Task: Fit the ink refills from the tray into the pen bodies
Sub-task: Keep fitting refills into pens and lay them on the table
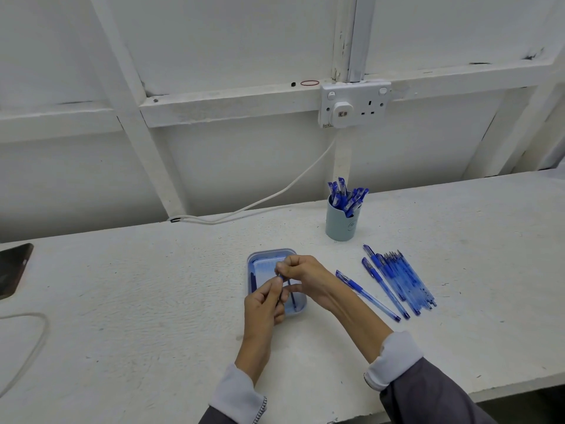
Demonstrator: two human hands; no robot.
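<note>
The left grip [265, 302] and right grip [306, 278] meet above the tray [249, 270], each pinched narrow on one thin refill [279, 292] held between them. Whether a pen body sits on it I cannot tell. Directly under the grips a second, dark refill [293, 296] lies in the tray, which rests on the bench [153, 286]. Just right of the right grip lies a single pen [367, 295]. Further right is a row of pens [397, 280]. Beyond the grips, to the right, a cup [341, 224] holds capped pens upright.
</note>
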